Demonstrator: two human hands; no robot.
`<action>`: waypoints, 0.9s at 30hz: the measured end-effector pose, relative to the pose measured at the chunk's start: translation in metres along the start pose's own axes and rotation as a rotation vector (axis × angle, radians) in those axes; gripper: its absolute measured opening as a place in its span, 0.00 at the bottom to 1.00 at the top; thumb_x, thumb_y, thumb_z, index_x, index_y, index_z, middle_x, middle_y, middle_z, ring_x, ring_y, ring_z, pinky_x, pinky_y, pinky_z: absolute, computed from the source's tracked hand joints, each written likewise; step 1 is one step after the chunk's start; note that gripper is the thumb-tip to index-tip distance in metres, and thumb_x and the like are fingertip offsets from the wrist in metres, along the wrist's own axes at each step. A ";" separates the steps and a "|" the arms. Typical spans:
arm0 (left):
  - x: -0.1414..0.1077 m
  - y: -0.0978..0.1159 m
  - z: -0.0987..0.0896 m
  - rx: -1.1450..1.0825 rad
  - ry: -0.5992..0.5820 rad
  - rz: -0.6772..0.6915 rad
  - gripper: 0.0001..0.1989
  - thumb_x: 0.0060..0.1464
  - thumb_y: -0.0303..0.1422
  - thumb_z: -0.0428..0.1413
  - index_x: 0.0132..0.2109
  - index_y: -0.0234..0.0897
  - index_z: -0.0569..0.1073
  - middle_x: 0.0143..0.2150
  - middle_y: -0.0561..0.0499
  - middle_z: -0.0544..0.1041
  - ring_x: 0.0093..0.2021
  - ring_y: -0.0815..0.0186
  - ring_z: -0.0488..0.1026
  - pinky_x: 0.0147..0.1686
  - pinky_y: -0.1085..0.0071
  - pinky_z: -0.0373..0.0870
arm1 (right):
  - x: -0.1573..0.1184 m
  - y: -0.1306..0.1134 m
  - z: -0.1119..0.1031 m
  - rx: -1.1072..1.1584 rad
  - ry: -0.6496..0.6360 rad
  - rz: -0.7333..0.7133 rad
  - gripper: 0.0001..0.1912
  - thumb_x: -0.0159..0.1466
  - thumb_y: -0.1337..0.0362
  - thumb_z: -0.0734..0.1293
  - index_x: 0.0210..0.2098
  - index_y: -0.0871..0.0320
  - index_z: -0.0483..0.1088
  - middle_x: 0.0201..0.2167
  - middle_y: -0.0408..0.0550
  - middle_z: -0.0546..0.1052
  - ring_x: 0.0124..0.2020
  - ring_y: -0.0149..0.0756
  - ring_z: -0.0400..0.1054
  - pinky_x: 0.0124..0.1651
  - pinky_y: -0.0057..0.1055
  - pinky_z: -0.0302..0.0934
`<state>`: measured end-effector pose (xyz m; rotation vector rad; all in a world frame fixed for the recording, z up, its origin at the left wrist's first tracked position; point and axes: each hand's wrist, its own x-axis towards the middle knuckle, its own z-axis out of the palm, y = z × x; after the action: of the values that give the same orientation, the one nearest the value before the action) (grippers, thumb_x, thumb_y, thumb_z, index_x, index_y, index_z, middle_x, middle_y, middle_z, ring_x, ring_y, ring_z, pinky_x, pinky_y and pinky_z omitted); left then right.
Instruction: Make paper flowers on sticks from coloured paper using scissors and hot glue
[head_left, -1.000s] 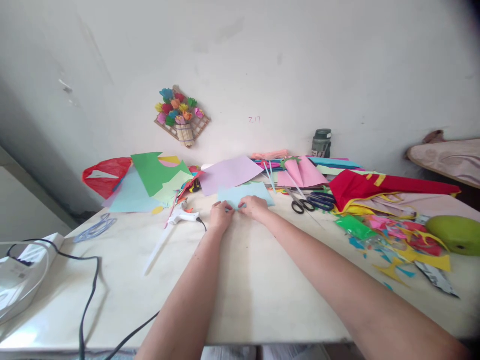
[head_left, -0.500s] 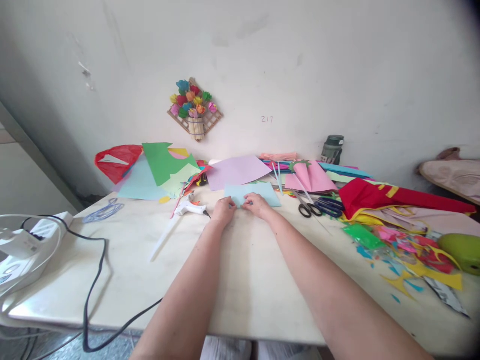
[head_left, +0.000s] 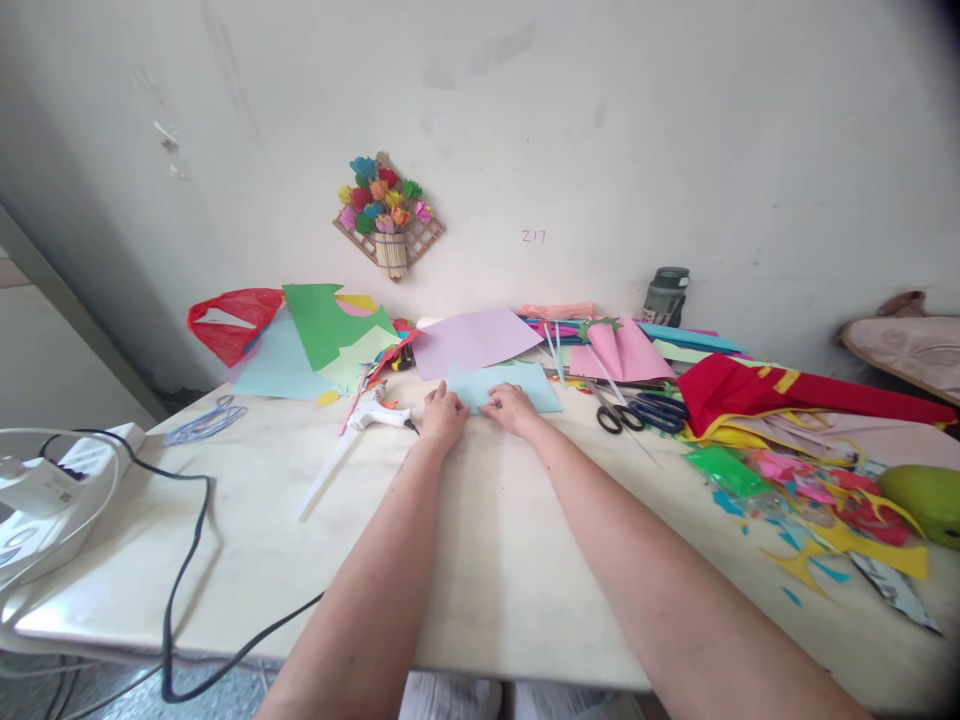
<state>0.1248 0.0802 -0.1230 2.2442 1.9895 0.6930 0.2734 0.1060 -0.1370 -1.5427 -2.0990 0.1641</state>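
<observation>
A light blue sheet of paper (head_left: 534, 380) lies on the table at the far ends of my arms. At its near left corner is my left hand (head_left: 445, 416), fingers bent and closed on the paper's edge. My right hand (head_left: 511, 408) is a short gap away along the same near edge, its fingertips pinched on the sheet. How much paper sits between the fingers is hidden. Just left of my left hand lies a white hot glue gun (head_left: 382, 413) with a long glue stick (head_left: 324, 485) in it.
Coloured paper sheets, including a lilac one (head_left: 476, 343) and a green one (head_left: 315, 322), line the back. Scissors (head_left: 619, 415) lie to the right, before paper scraps (head_left: 814, 500). A power strip (head_left: 82, 490) and black cable (head_left: 196, 540) occupy the left. A bottle (head_left: 666, 297) stands behind.
My left hand has shifted slightly left and up, with its fingers lifted a little. My right hand has drawn slightly left along the paper's edge. The sheet stays in place.
</observation>
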 end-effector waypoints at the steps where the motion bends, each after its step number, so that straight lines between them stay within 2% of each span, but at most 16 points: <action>1: 0.000 0.000 0.000 0.005 -0.002 -0.001 0.07 0.49 0.32 0.50 0.34 0.35 0.71 0.57 0.43 0.61 0.59 0.60 0.51 0.53 0.67 0.52 | 0.000 0.000 0.000 -0.004 0.002 0.000 0.11 0.54 0.56 0.64 0.24 0.55 0.73 0.44 0.45 0.70 0.45 0.36 0.60 0.47 0.27 0.53; 8: 0.000 0.001 -0.002 0.034 0.005 -0.076 0.11 0.49 0.37 0.50 0.35 0.34 0.70 0.60 0.41 0.55 0.59 0.56 0.51 0.52 0.66 0.52 | 0.000 -0.002 0.001 -0.012 0.003 0.034 0.12 0.54 0.55 0.64 0.24 0.56 0.72 0.45 0.45 0.69 0.45 0.36 0.59 0.47 0.27 0.53; 15: 0.002 -0.001 0.001 0.091 0.024 -0.110 0.12 0.49 0.40 0.50 0.34 0.37 0.71 0.60 0.46 0.55 0.58 0.56 0.52 0.52 0.65 0.54 | 0.001 -0.004 -0.001 -0.006 0.010 0.051 0.11 0.53 0.58 0.65 0.20 0.58 0.72 0.41 0.46 0.71 0.44 0.36 0.59 0.47 0.27 0.52; 20: 0.001 -0.001 -0.001 0.105 0.011 -0.126 0.14 0.49 0.41 0.49 0.33 0.36 0.72 0.60 0.45 0.55 0.58 0.54 0.50 0.52 0.63 0.54 | -0.001 -0.006 -0.005 -0.008 0.001 0.063 0.12 0.52 0.57 0.65 0.19 0.58 0.72 0.40 0.46 0.71 0.43 0.37 0.60 0.45 0.26 0.52; 27: -0.002 0.001 -0.005 0.092 -0.009 -0.214 0.17 0.47 0.45 0.49 0.33 0.38 0.73 0.61 0.48 0.53 0.59 0.52 0.47 0.50 0.57 0.54 | 0.001 -0.002 0.001 -0.026 0.024 0.076 0.10 0.52 0.57 0.65 0.23 0.58 0.73 0.40 0.47 0.71 0.44 0.36 0.59 0.45 0.25 0.52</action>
<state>0.1240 0.0768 -0.1182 2.0330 2.2561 0.5793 0.2714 0.1062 -0.1367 -1.6328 -2.0327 0.1459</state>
